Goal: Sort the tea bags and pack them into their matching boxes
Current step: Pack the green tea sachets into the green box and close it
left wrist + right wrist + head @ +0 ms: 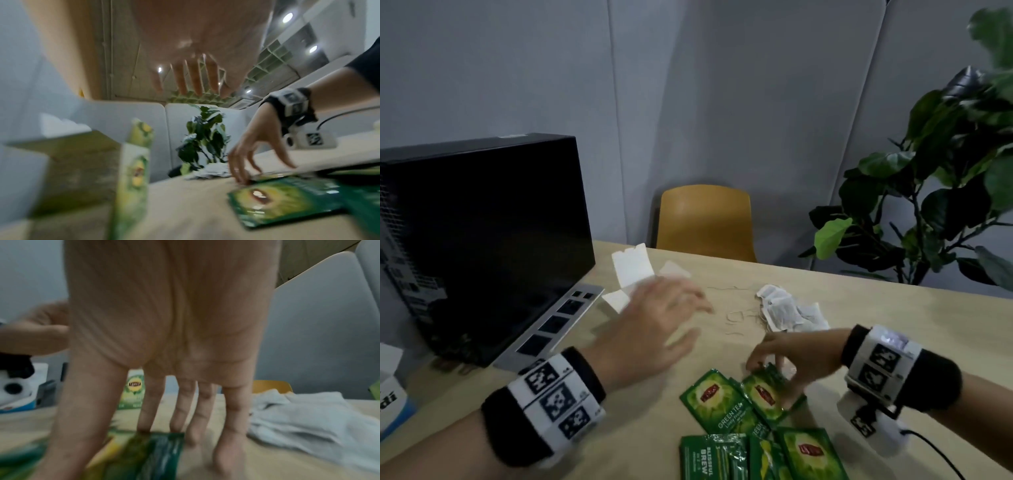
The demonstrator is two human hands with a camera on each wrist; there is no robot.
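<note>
Several green tea packets (726, 401) lie fanned out near the table's front edge. My right hand (770, 363) reaches down on the top packet (765, 392); straight fingers (148, 412) and thumb touch its edges, nothing lifted. My left hand (681, 308) hovers blurred, fingers spread and empty, just in front of the open green tea box (631, 267), whose white flaps stand up. The left wrist view shows that box (131, 170) close by, and the right hand (246, 162) on a packet (277, 199). A heap of white unwrapped tea bags (787, 311) lies behind the right hand.
A black computer case (482, 233) fills the table's left side. A blue and white box (390, 394) sits at the far left edge. Loose tea bag strings (736, 315) lie mid-table. A yellow chair (705, 219) and a potted plant (945, 171) stand beyond the far edge.
</note>
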